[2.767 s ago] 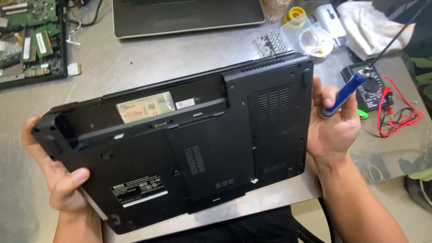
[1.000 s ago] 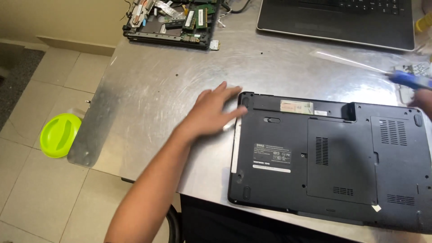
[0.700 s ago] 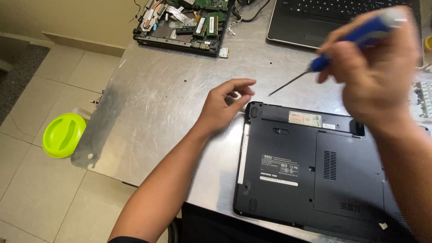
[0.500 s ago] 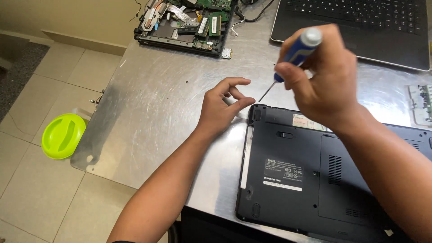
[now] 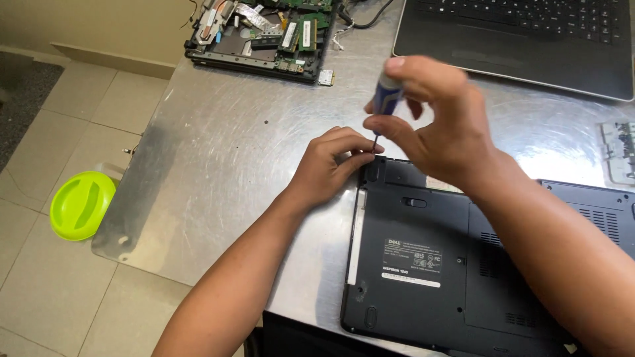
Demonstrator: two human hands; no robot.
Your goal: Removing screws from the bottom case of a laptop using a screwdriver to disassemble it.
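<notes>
A black laptop (image 5: 423, 264) lies bottom-up on the steel table (image 5: 218, 172). My right hand (image 5: 436, 125) grips a blue-handled screwdriver (image 5: 385, 92) held upright, its tip at the laptop's far left corner. My left hand (image 5: 331, 165) rests at that same corner, fingertips pinched beside the screwdriver's tip. Whether those fingers hold a screw is hidden.
A dismantled laptop base with bare circuit boards (image 5: 264, 33) sits at the table's far left. An open black laptop (image 5: 522, 39) lies at the far right. A grey part (image 5: 622, 149) is at the right edge. On the tiled floor stands a green lidded bin (image 5: 81, 205).
My right hand has come down and left with the screwdriver, from tilted above the table to upright on the laptop's corner. My left hand's fingers closed in toward the tip.
</notes>
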